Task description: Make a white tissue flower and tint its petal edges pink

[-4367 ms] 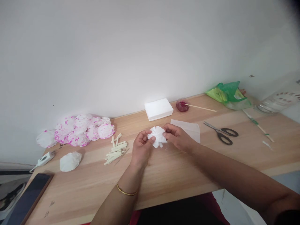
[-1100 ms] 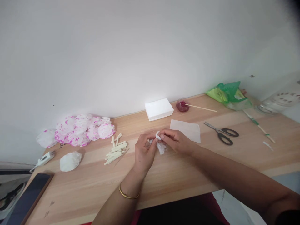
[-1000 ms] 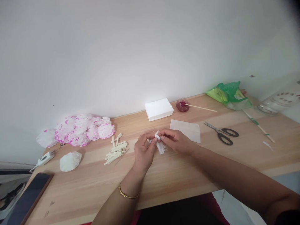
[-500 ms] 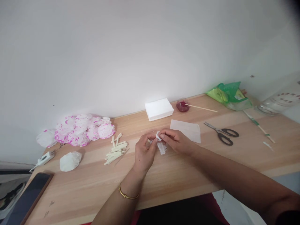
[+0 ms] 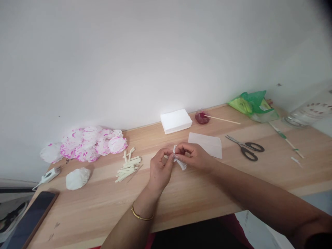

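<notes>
A gathered strip of white tissue paper (image 5: pixel 182 164) is pinched between my two hands above the table. My left hand (image 5: pixel 161 168) grips it at its bunched middle, thumb against fingers. From the right, my right hand (image 5: pixel 195 156) pinches the same spot, its fingertips touching those of the left. One end of the tissue hangs down below the fingers, and a small bit sticks up above them. A flat sheet of white tissue (image 5: pixel 207 143) lies just behind my right hand. Left of my hands sits a pile of pale cream twisted sticks (image 5: pixel 129 166).
Pink-edged white paper flowers (image 5: pixel 90 143) and a plain white paper ball (image 5: pixel 77 178) lie left. Behind are a tissue stack (image 5: pixel 176 120) and a dish of dark red liquid (image 5: pixel 202 117). Scissors (image 5: pixel 246 147), a green bag (image 5: pixel 255 105) and a glass jar (image 5: pixel 303 116) stand right; a phone (image 5: pixel 36 218) lies front left.
My right fingers have shifted slightly around the tissue. Its hanging end has swung a little to the right, and the top bit now stands narrower.
</notes>
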`<act>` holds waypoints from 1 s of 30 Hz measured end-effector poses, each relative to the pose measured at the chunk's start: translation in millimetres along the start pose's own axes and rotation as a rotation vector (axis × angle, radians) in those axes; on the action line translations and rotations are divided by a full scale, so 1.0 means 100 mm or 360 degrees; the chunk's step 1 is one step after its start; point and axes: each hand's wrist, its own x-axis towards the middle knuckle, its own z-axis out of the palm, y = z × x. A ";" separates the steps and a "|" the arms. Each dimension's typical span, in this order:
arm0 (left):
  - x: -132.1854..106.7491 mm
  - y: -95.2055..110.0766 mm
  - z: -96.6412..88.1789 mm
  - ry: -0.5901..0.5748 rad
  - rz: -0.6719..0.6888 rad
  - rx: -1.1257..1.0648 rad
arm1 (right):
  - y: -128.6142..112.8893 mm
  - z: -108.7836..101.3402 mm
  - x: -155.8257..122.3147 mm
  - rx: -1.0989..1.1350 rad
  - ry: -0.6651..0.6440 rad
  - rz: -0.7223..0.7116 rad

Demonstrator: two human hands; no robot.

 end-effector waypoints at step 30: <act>0.00 0.05 -0.02 -0.0007 0.0148 0.0039 | -0.02 0.01 -0.03 -0.0278 0.0141 -0.0310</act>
